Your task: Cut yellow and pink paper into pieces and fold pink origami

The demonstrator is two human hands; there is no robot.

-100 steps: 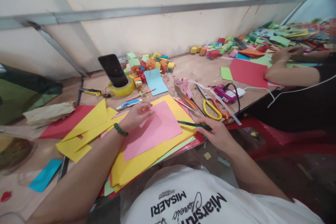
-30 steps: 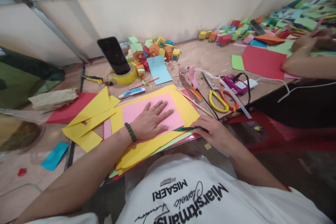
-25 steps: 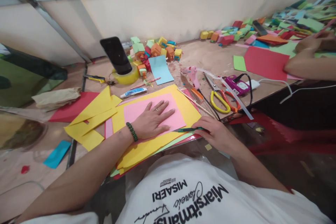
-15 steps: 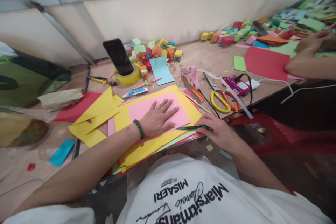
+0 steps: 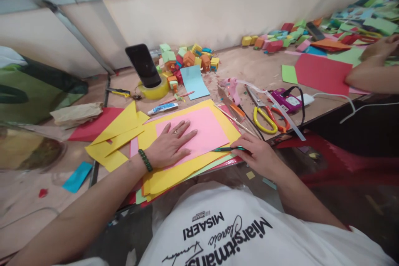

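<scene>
My left hand point(image 5: 171, 143) lies flat with spread fingers on a pink sheet of paper point(image 5: 207, 126). The pink sheet rests on a larger yellow sheet point(image 5: 187, 170), with more coloured sheets under it. Between the fingers of my right hand point(image 5: 254, 151) is a slim dark green pen point(image 5: 222, 149), its tip at the lower right edge of the pink sheet. Beyond that hand lie scissors with yellow handles point(image 5: 264, 119) and orange-handled pliers point(image 5: 282, 122).
A phone point(image 5: 143, 64) leans on a yellow tape roll point(image 5: 153, 91). Small paper cubes point(image 5: 188, 59) are heaped behind a light blue sheet point(image 5: 195, 83). A pink glue gun point(image 5: 231, 89) stands near a purple power socket point(image 5: 285, 100). At right is another person's arm point(image 5: 374, 77).
My left hand has slid left across the pink sheet, baring more of it. My right hand stays near the sheet's lower right edge with the pen. The view has shifted slightly.
</scene>
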